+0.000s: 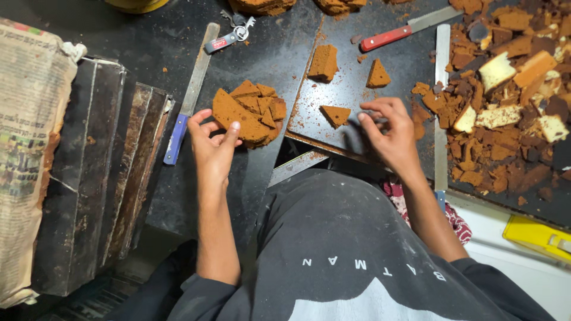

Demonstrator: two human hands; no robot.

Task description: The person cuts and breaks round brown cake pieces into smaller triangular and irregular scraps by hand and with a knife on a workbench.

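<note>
The left hand [213,145] has its grip clamped on the near left edge of a round stack of brown cake slabs [250,112], thumb on top; the stack lies on the dark worktop [148,47] just left of a dark tray [351,89]. The right hand [389,134] rests at the tray's near right edge, fingers curled together; whether they pinch anything cannot be told. Bare worktop lies far left of the stack. On the tray lie three cake pieces well apart: a wedge [335,114] pointing right beside the right hand, a block [325,62] and a triangle [377,74] farther off. A blue-handled knife [189,98] lies just left of the stack, long axis running near to far, blade far. A red-handled knife [404,30] lies far right. Cake scraps [505,101] heap on the right. Stacked tins [101,172] stand at left
</note>
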